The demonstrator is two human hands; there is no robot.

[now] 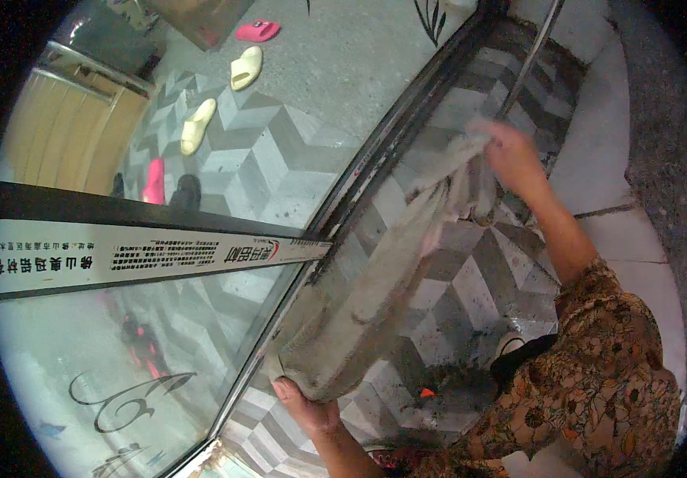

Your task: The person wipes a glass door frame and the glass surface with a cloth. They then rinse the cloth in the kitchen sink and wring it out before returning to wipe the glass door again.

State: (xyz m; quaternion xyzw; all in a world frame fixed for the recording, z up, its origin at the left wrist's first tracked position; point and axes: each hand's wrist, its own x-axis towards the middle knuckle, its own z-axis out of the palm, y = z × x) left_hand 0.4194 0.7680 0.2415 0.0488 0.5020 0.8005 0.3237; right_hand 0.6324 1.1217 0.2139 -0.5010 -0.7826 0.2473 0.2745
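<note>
A greyish-beige cloth (373, 305), perhaps a towel, stretches between my two hands above the patterned floor. My left hand (307, 406) grips its lower end, with the thumb on top. At the other end, my right hand (510, 149) holds a bunched corner and looks blurred. Folds hang from the cloth near the right hand, where its edge looks ragged. A thin metal bar (531, 66) slants down to just behind my right hand; whether the two touch is unclear.
A glass door panel (188, 334) and a frame bearing writing (158, 254) stand to the left. A dark floor track (391, 128) runs diagonally. Beyond lie cream slippers (198, 126) and pink slippers (153, 182). A pale stone step (606, 233) lies at right.
</note>
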